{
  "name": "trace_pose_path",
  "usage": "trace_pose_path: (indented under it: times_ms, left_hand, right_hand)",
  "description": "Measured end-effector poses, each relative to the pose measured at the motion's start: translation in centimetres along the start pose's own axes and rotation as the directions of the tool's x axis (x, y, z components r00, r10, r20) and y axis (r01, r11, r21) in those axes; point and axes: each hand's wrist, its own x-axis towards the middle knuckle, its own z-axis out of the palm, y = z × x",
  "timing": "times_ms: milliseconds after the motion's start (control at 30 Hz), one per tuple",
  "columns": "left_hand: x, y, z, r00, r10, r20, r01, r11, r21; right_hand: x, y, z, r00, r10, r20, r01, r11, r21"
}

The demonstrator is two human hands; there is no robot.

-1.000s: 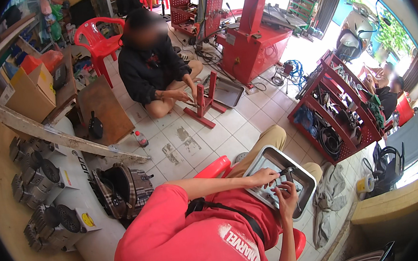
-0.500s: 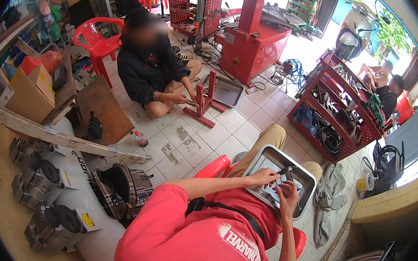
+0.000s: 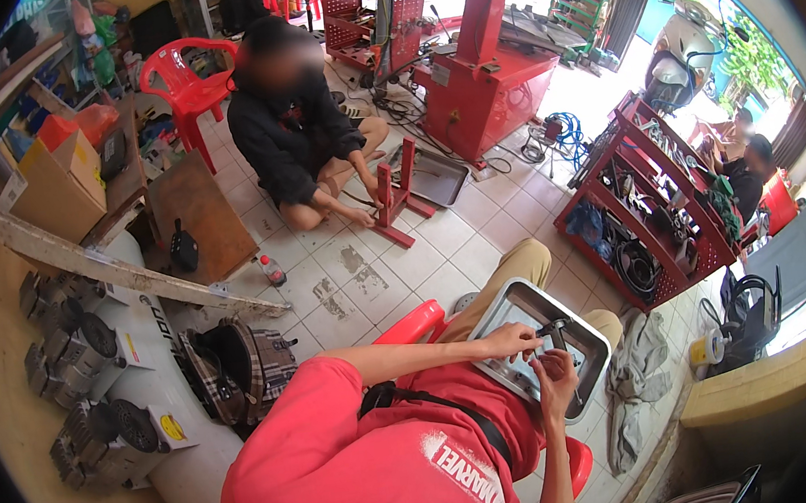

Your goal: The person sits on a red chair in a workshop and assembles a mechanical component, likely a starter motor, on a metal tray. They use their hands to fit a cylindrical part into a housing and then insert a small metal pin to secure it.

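A rectangular metal tray [image 3: 577, 318] rests on my lap. Over it, my left hand [image 3: 509, 340] is closed in a pinch at a small dark metal part [image 3: 554, 328], whose kind I cannot make out. Close below and to the right, my right hand [image 3: 556, 377] has its fingers curled together near the same part. Whatever lies between those fingertips is too small to name. Some small pieces lie in the tray, partly hidden by my hands.
Ahead, a person in dark clothes [image 3: 292, 137] squats at a red metal stand [image 3: 398, 199]. A red tool cart [image 3: 653, 210] stands at right, with grey cloth [image 3: 636, 375] on the floor nearer me. On the left are a plaid bag [image 3: 264, 359], a bottle [image 3: 272, 270] and several engine parts [image 3: 103, 441].
My hands have barely shifted over the tray. The squatting person's hands have moved lower, to the base of the red stand.
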Motion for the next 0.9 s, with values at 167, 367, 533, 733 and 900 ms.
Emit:
trace_pose_path:
  times_ms: [167, 367, 533, 733, 900]
  left_hand:
    - [-0.6, 1.0, -0.3, 0.999, 0.035, 0.038, -0.035, 0.999, 0.016]
    - [-0.2, 0.0, -0.2, 0.993, 0.118, -0.003, -0.118, 0.993, 0.022]
    - [-0.4, 0.2, -0.1, 0.977, 0.211, 0.005, -0.210, 0.972, 0.102]
    - [-0.1, 0.2, -0.3, 0.975, 0.205, -0.087, -0.195, 0.974, 0.120]
    - [-0.2, -0.1, -0.1, 0.983, 0.178, -0.051, -0.169, 0.975, 0.147]
  right_hand:
    - [-0.1, -0.7, 0.1, 0.999, 0.010, -0.048, -0.010, 1.000, -0.003]
    - [0.3, -1.0, 0.1, 0.998, 0.067, -0.016, -0.066, 0.995, 0.070]
    - [-0.4, -0.6, 0.2, 0.994, 0.036, -0.107, -0.034, 0.999, 0.022]
    - [0.3, -0.8, 0.1, 0.996, 0.002, -0.090, 0.001, 0.999, 0.038]
    - [0.0, 0.2, -0.1, 0.996, -0.005, -0.089, 0.008, 1.000, 0.029]
